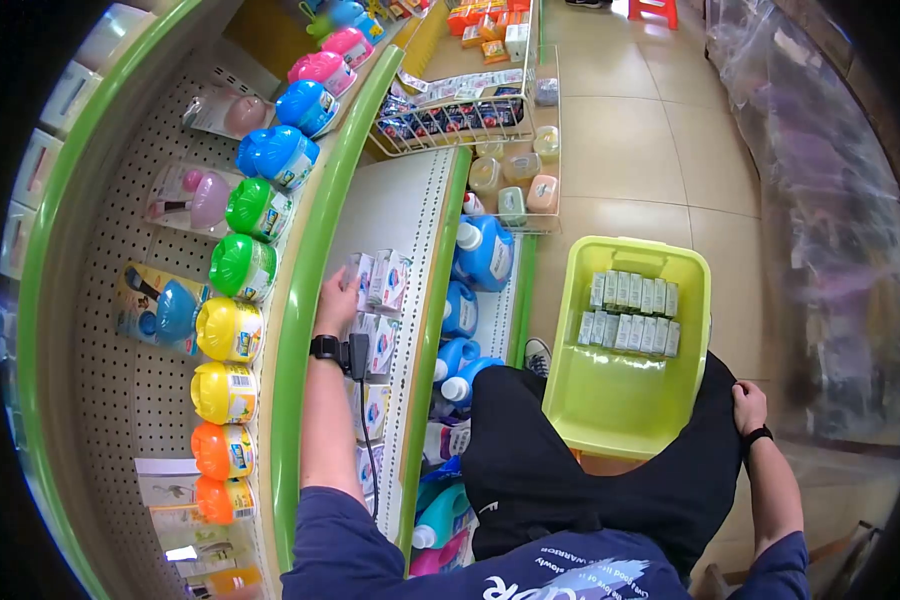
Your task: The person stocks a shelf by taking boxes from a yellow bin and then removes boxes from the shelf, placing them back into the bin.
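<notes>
My left hand reaches onto the middle shelf, its fingers at the side of small white boxes with blue and pink print. More such boxes line the shelf below it, beside my forearm. My right hand rests by my right knee, fingers curled, and what it holds, if anything, is hidden. Between my knees is a yellow-green tub with two rows of small pale boxes inside.
Coloured jars line the green-edged upper shelf at the left. Blue bottles stand on the lower shelf. A wire basket with packets hangs ahead. Plastic sheeting covers goods on the right, and a red stool is far ahead.
</notes>
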Demonstrator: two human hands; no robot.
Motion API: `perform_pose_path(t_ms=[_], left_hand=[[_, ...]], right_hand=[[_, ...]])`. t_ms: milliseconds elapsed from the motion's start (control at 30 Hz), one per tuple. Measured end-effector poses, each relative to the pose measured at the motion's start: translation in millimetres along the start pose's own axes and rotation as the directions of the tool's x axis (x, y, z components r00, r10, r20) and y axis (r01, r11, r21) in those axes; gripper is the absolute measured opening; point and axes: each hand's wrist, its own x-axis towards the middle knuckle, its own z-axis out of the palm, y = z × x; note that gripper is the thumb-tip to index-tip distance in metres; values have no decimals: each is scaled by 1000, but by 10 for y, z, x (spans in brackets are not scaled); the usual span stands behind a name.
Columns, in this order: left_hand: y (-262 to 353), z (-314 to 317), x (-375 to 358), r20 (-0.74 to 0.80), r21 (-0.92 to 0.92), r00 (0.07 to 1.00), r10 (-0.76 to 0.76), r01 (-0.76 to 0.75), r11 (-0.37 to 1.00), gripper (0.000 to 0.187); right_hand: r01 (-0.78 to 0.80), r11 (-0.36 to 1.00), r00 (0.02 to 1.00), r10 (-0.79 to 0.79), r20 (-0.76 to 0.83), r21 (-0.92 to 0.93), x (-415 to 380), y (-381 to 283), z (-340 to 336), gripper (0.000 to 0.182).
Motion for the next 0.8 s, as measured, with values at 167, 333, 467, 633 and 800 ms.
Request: perform_pose_path(t_ms=[167, 333, 467, 633, 800], left_hand=[[-124, 132, 118, 167, -163, 986, -2, 30, 986, 34], [-202, 230, 236, 143, -150, 990, 3, 19, 989, 32], [-47, 282, 244, 112, -221, 993, -38, 62, 973, 30], [58, 337, 290, 96, -268, 992, -77, 100, 958, 28], [81, 303, 249, 87, -218, 995, -55, 73, 973, 30]], right_hand=[[-3, 1000, 1000, 3, 11, -11, 13, -50, -18, 34], [36, 999, 999, -36, 25, 13, 58, -47, -42, 33], [35, 998, 998, -38, 52, 59, 50, -109, -113, 33], [56, 996, 998, -58, 31, 72, 67, -37, -65, 33], [20, 998, 998, -24, 57, 57, 68, -50, -78, 37]])
